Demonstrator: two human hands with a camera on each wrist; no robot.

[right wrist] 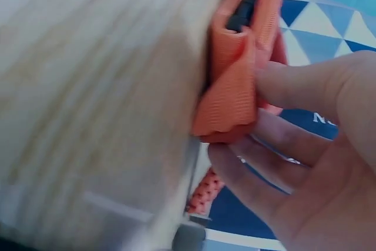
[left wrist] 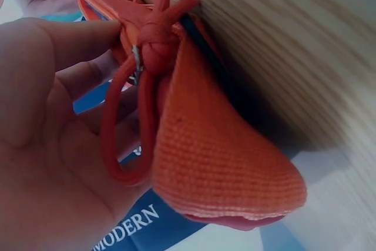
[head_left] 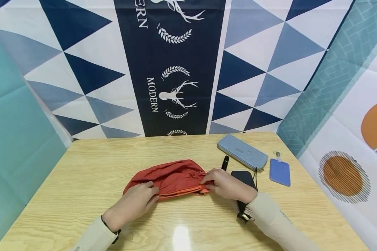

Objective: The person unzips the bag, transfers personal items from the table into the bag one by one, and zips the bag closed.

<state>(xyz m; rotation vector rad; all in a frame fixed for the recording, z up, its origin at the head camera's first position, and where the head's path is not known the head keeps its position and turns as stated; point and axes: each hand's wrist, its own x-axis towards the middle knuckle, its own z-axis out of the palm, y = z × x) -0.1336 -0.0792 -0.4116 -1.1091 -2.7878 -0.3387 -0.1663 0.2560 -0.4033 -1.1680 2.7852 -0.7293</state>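
Note:
A red fabric pouch (head_left: 172,177) with an orange zipper edge lies on the table in the head view. At its left end the left hand (head_left: 136,200) grips the near edge; the left wrist view shows that hand (left wrist: 64,98) with thumb and fingers around the orange end (left wrist: 223,157), beside a knotted red cord loop (left wrist: 155,45). The right hand (head_left: 227,184) pinches the pouch's right end. In the right wrist view the right hand (right wrist: 317,121) has its thumb and fingertips on the folded orange strap end (right wrist: 232,86).
Right of the pouch are a black pen (head_left: 225,162), a light blue wallet (head_left: 243,151), a blue card holder (head_left: 280,171) and a black case with a strap (head_left: 243,177), partly under the right forearm. Patterned cloth walls border the wooden table (head_left: 91,164).

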